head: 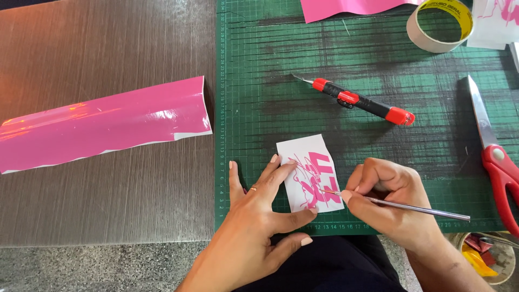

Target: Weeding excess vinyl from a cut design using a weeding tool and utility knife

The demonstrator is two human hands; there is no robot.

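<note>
Right hand (386,197) pinches a thin metal pick (411,207) between thumb and fingers, pen-style; its tip sits on the pink lettering of the decal (309,173), just left of the grip. Left hand (259,211) lies flat with fingers spread, holding nothing; the fingertips (274,159) press the decal's left edge down, and the thumb sits below its lower edge. The decal is a small white backing sheet with pink cut vinyl, lying on the green mat (254,81), between the two hands.

Step in hand, as I judge it: weeding, picking unwanted vinyl bits out of the cut design. Next move likely calls for a light lift with the pick tip, the left hand pinning the sheet so it does not slide, and care not to snag the thin strokes.

Beyond the grip, farther up the mat: a red and black knife (363,101) with its blade out. Right of the grip, at the frame edge: red-handled scissors (494,157). Far left of the grip, on the brown surface (108,43): a pink vinyl sheet (102,125) with its end curled. Farthest, top right: a tape roll (439,24); a pink scrap (351,8) at the top edge. A bin (484,259) of scraps sits low right, off the surface.
</note>
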